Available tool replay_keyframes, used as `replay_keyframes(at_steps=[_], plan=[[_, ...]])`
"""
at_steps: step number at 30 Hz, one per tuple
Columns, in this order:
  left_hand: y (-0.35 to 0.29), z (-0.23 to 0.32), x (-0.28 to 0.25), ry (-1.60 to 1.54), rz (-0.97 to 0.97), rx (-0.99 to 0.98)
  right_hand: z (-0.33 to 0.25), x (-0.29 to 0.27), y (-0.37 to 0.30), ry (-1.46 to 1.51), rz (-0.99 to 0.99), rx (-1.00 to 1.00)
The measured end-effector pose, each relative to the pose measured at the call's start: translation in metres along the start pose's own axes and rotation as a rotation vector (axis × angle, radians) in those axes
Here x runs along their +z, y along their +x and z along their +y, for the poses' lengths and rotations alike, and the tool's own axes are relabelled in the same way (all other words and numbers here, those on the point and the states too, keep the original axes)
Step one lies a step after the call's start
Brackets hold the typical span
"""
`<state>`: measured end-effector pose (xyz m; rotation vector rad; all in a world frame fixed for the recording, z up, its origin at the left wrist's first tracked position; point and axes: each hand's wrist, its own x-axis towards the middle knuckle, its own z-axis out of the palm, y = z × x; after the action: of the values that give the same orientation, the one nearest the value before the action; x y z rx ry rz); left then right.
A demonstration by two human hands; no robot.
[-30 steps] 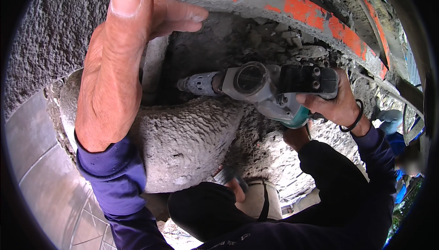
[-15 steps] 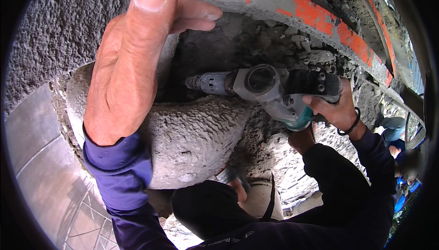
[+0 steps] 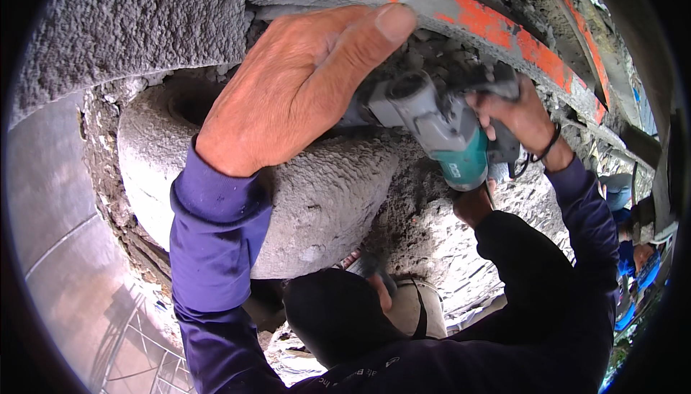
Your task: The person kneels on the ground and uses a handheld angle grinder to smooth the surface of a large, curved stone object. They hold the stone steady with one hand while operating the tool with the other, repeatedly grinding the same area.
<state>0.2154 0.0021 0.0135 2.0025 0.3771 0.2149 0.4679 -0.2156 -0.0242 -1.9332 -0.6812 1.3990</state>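
A grey and teal rotary hammer lies across the middle of the rubble-filled hollow, its front end pointing left and partly hidden. My right hand is wrapped round its black rear handle, with a dark band at the wrist. My left hand hovers in front of the tool's front end, back of the hand toward me. Its thumb is stretched out to the right; the other fingers are mostly hidden behind it. Below it sits a rough, pale, rounded concrete piece with a dark hole near its far left end.
A curved concrete edge with worn orange paint runs along the far side. Grey textured stone stands at far left, above a tiled surface. Close by are dark cloth and a pale bucket-like object. People are at far right.
My left hand has moved right and tipped over, its thumb swinging from upward to rightward. The rotary hammer has turned, showing more teal casing, and its handle end has shifted up and left.
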Motion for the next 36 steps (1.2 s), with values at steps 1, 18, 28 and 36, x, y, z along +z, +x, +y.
replay_keyframes(at_steps=[1, 18, 28, 36], plan=[[-0.001, 0.001, -0.002, 0.028, 0.011, 0.020, -0.021, 0.005, 0.006, -0.021, 0.001, -0.004], [-0.002, -0.011, 0.010, 0.109, 0.167, 0.148, 0.021, 0.046, -0.071, 0.612, 0.228, 0.237], [-0.004, -0.005, 0.006, 0.171, 0.127, 0.123, 0.025, 0.030, -0.045, 0.614, 0.218, 0.305], [-0.005, -0.013, 0.011, 0.247, 0.148, 0.144, -0.052, 0.024, -0.070, 0.515, 0.190, 0.170]])
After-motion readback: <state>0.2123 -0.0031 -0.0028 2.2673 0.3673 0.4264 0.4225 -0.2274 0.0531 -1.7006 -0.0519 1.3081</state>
